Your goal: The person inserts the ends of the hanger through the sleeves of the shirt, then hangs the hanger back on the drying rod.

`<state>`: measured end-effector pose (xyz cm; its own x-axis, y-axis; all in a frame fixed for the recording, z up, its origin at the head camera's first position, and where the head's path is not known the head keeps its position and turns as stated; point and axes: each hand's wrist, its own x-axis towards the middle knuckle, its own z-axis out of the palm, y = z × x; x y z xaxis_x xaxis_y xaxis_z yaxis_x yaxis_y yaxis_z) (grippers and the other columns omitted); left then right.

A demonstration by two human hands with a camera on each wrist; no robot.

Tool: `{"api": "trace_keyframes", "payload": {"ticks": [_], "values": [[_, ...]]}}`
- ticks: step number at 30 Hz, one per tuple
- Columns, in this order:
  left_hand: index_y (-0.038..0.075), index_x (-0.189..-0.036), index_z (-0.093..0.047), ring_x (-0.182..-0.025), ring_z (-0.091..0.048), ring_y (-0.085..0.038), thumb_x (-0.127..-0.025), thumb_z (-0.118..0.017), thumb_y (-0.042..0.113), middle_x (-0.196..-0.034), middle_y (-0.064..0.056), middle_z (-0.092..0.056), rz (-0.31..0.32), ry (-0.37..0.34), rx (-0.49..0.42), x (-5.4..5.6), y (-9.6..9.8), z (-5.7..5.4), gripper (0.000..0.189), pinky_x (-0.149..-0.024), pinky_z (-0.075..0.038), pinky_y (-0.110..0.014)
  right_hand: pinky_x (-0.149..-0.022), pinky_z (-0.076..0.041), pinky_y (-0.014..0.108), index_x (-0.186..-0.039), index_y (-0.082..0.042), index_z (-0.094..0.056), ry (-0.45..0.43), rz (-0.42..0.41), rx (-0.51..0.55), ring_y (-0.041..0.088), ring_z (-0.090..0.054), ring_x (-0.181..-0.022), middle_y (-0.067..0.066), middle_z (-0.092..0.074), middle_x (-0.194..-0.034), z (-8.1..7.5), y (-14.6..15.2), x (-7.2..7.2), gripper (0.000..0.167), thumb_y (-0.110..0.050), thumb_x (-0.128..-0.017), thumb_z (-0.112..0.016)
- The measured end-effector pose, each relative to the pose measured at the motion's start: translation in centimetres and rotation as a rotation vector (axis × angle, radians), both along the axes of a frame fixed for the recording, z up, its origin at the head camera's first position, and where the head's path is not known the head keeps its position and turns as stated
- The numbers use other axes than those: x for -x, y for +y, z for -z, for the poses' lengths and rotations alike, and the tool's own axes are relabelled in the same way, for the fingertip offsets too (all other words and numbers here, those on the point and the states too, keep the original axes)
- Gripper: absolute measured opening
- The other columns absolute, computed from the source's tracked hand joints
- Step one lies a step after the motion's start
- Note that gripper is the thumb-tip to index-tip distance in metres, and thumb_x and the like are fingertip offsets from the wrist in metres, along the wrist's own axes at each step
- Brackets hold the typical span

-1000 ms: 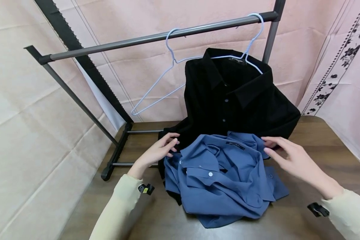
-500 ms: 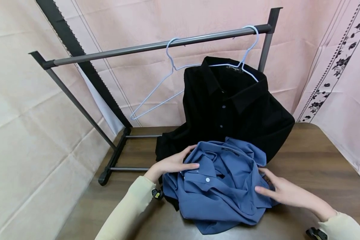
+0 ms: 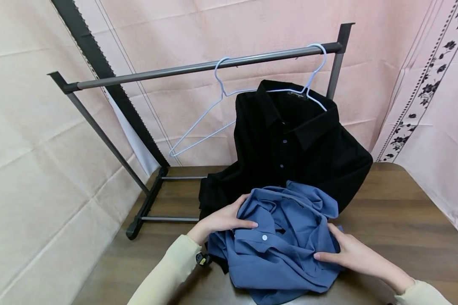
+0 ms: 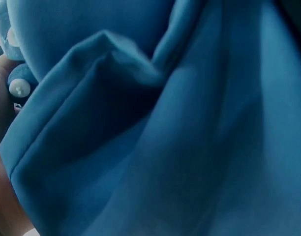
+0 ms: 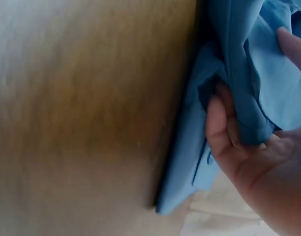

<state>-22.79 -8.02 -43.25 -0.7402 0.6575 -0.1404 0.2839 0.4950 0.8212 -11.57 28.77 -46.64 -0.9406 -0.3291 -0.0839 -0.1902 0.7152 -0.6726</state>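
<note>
A crumpled blue button-up shirt (image 3: 286, 254) lies bunched on the table in front of a black shirt (image 3: 297, 144). My left hand (image 3: 223, 218) holds its left side, the thumb lying across the front near a white button and the fingers partly behind the cloth. On the opposite side my right hand (image 3: 353, 254) grips it, thumb on top. In the right wrist view the curled fingers (image 5: 219, 128) go under a fold of the blue fabric. Blue folds fill most of the left wrist view, with part of the left hand (image 4: 5, 191) at the edge.
A dark metal rack (image 3: 198, 67) stands on the wooden table (image 3: 397, 212). From its bar hang a bare light-blue hanger (image 3: 204, 116) and another hanger (image 3: 314, 76) bearing the black shirt, whose lower part rests behind the blue one. Pink cloth (image 3: 183, 34) hangs behind.
Both hands have come down onto the blue shirt, the left moving rightward and the right moving lower along its side, and now hold it. The head view has tilted up slightly.
</note>
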Motion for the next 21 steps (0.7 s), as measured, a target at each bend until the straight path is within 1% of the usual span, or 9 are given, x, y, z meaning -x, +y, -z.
{"api": "trace_keyframes", "payload": {"ticks": [3, 5, 7, 8, 11, 13, 16, 18, 21], "values": [[0.022, -0.159, -0.020, -0.134, -0.045, -0.023, -0.088, -0.076, 0.042, -0.156, -0.007, -0.038, -0.029, 0.008, -0.004, -0.5, 0.3, 0.3, 0.092, -0.113, -0.033, -0.047, -0.094, -0.048, 0.059, -0.146, 0.016, -0.032, 0.022, 0.000, 0.014, 0.045, -0.055, -0.121, 0.036, -0.052, -0.135, 0.2, -0.3, 0.2, 0.096, -0.043, -0.086, -0.078], [0.019, -0.159, -0.023, -0.133, -0.046, -0.023, -0.088, -0.077, 0.038, -0.154, -0.007, -0.040, -0.032, 0.009, -0.026, -0.8, 0.6, 0.5, 0.091, -0.113, -0.034, -0.046, -0.092, -0.050, 0.052, -0.142, 0.016, -0.040, 0.061, -0.008, 0.024, 0.038, -0.058, -0.118, 0.030, -0.058, -0.131, 0.5, -0.6, 0.3, 0.088, -0.040, -0.086, -0.079], [0.016, -0.157, -0.026, -0.132, -0.048, -0.022, -0.088, -0.078, 0.033, -0.152, -0.007, -0.043, -0.016, 0.016, -0.057, -1.2, 0.9, 0.8, 0.088, -0.112, -0.035, -0.045, -0.084, -0.053, 0.040, -0.134, 0.013, -0.049, 0.105, -0.028, 0.048, 0.023, -0.064, -0.099, 0.016, -0.068, -0.105, 0.8, -0.9, 0.4, 0.072, -0.033, -0.087, -0.078], [0.016, -0.157, -0.027, -0.132, -0.048, -0.021, -0.088, -0.078, 0.031, -0.151, -0.006, -0.044, -0.004, 0.018, -0.072, -1.3, 1.0, 0.9, 0.086, -0.112, -0.035, -0.043, -0.077, -0.053, 0.034, -0.130, 0.011, -0.053, 0.130, -0.041, 0.065, 0.015, -0.063, -0.086, 0.006, -0.066, -0.089, 0.9, -1.0, 0.5, 0.063, -0.028, -0.087, -0.078], [0.017, -0.155, -0.032, -0.127, -0.050, -0.016, -0.088, -0.077, 0.027, -0.148, -0.003, -0.047, 0.033, 0.057, -0.086, -1.7, 0.8, 1.2, 0.081, -0.110, -0.037, -0.039, -0.057, -0.042, 0.022, -0.121, 0.007, -0.059, 0.190, -0.067, 0.130, -0.001, -0.040, -0.055, -0.016, -0.037, -0.063, 1.0, -1.3, 0.6, 0.044, -0.017, -0.088, -0.076], [0.019, -0.155, -0.034, -0.125, -0.051, -0.013, -0.089, -0.076, 0.025, -0.146, -0.001, -0.049, 0.052, 0.081, -0.086, -1.8, 0.4, 1.1, 0.078, -0.109, -0.038, -0.036, -0.049, -0.037, 0.022, -0.120, 0.007, -0.059, 0.235, -0.082, 0.179, -0.003, -0.027, -0.047, -0.016, -0.030, -0.062, 0.8, -1.3, 0.6, 0.040, -0.009, -0.087, -0.074], [0.018, -0.152, -0.041, -0.118, -0.055, -0.012, -0.089, -0.071, 0.020, -0.139, 0.000, -0.056, 0.059, 0.139, -0.103, -1.8, -0.5, 0.0, 0.070, -0.105, -0.041, -0.033, -0.050, -0.039, 0.021, -0.121, 0.005, -0.059, 0.354, -0.094, 0.223, -0.005, -0.035, -0.050, -0.011, -0.048, -0.069, -0.4, -1.0, 0.8, 0.041, 0.000, -0.084, -0.074], [0.016, -0.144, -0.050, -0.108, -0.058, -0.012, -0.089, -0.068, 0.016, -0.128, 0.000, -0.061, 0.033, 0.208, -0.133, -1.7, -1.2, -1.1, 0.059, -0.098, -0.046, -0.032, -0.058, -0.044, 0.019, -0.121, 0.002, -0.061, 0.473, -0.091, 0.220, -0.005, -0.048, -0.061, -0.002, -0.062, -0.082, -1.7, -0.8, 1.2, 0.044, 0.004, -0.079, -0.076], [0.013, -0.131, -0.060, -0.093, -0.060, -0.015, -0.087, -0.065, 0.010, -0.112, -0.001, -0.065, -0.056, 0.333, -0.194, -1.6, -2.3, -3.5, 0.044, -0.084, -0.050, -0.032, -0.071, -0.045, 0.013, -0.118, -0.003, -0.064, 0.658, -0.070, 0.200, -0.002, -0.057, -0.083, 0.003, -0.068, -0.096, -4.3, -0.5, 2.0, 0.051, 0.009, -0.071, -0.079]]}}
